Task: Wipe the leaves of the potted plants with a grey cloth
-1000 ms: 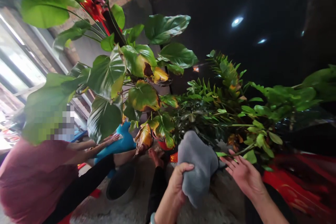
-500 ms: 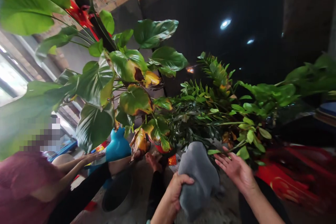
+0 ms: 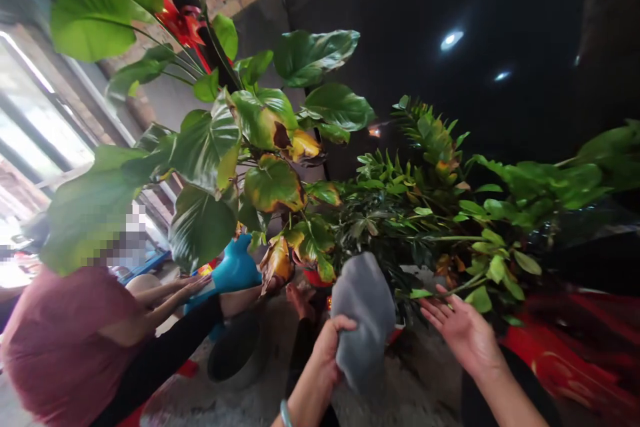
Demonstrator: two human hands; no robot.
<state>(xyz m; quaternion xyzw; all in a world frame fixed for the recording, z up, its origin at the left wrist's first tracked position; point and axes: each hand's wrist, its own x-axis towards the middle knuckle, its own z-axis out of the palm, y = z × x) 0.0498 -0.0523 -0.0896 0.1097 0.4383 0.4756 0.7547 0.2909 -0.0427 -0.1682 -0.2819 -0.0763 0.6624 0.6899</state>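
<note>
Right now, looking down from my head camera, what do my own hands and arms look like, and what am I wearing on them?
Your left hand is ungloved, with a smooth, pale blue-green bangle above the wrist. Your right hand is ungloved too, with no bangle visible. No sleeves show on either side.

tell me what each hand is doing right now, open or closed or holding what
Left hand: closed, holding a grey cloth.
Right hand: open, palm up, fingertips at a leafy plant; no firm grip visible.
</note>
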